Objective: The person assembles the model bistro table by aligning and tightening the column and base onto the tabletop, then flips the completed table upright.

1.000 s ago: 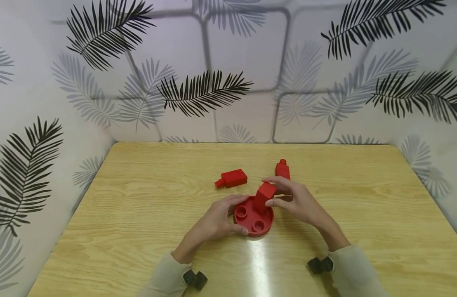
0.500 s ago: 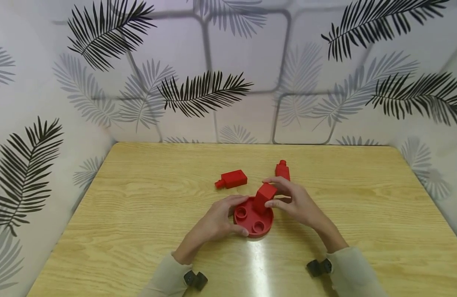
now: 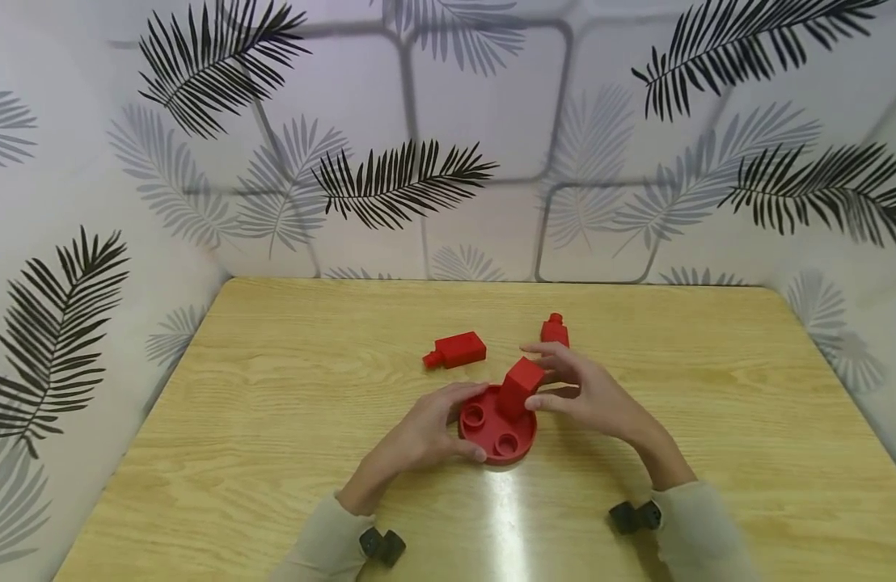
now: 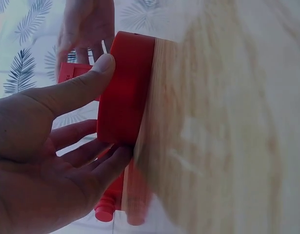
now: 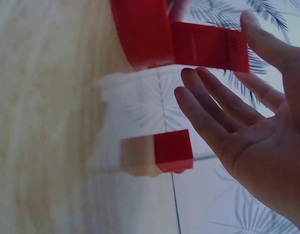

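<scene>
A round red tray-like base [image 3: 492, 447] with a raised rim and small ring-shaped sockets lies on the table. My left hand [image 3: 424, 432] grips its left side, thumb at the near rim and fingers at the far side; the left wrist view shows this hold on the base's side wall [image 4: 125, 87]. A red rectangular block [image 3: 519, 390] stands upright in the base at the right. Beside it, my right hand [image 3: 589, 396] has its fingers spread, with the thumb near the block's top end. In the right wrist view, the fingers lie apart from the block [image 5: 208, 46].
Behind the base, one red block with a knobbed end [image 3: 458, 349] lies on the wooden table [image 3: 273, 388]. Another such block [image 3: 555, 330] lies just beyond my right fingers. A leaf-patterned wall covering [image 3: 484, 226] rises at the table's back edge.
My right hand has loosened from the upright block and shifted slightly right, its fingers parting. The block stays standing in the base. My left hand keeps its hold.
</scene>
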{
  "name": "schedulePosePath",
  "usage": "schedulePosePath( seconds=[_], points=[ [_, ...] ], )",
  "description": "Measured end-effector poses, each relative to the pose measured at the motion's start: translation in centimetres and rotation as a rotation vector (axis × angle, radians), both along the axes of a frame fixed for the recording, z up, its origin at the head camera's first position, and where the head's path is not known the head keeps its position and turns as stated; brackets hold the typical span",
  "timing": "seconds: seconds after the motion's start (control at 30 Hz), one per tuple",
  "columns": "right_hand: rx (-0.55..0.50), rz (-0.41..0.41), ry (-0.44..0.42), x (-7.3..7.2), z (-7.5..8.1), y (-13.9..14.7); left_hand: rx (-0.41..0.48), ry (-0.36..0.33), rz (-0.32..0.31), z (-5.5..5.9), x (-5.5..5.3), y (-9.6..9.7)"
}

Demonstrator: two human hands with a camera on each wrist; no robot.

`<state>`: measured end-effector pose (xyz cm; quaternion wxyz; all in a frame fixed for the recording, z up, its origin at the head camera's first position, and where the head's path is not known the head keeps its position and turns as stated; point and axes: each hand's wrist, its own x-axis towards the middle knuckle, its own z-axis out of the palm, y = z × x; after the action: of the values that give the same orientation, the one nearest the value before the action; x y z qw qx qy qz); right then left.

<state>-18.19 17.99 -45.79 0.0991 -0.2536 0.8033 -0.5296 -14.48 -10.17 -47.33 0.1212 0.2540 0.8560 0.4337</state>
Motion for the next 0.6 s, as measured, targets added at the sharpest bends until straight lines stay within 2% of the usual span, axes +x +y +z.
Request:
schedulePosePath(
  seconds=[0.07,0.17,0.27,0.37,0.5,0.6],
  points=[
    [-0.025,-0.034,0.018,-0.1,0.4,0.6,0.007,-0.006,-0.007,0.1,0.0,0.0],
    [-0.045,-0.132,0.074,-0.2,0.7,1.5,0.026,-0.004,0.009,0.2,-0.1,0.1],
    [-0.003,-0.239,0.133,-0.4,0.7,2.0,0.069,0.039,0.049,0.6,0.0,0.6],
    [0.071,-0.325,0.171,-0.8,0.4,2.0,0.135,0.109,0.093,1.2,0.1,1.4],
    [0.119,-0.371,0.179,-1.6,-0.2,1.6,0.221,0.162,0.143,1.8,0.2,3.1],
    [0.138,-0.363,0.156,-2.3,-0.5,1.3,0.254,0.160,0.188,2.1,0.0,4.5]
  ],
)
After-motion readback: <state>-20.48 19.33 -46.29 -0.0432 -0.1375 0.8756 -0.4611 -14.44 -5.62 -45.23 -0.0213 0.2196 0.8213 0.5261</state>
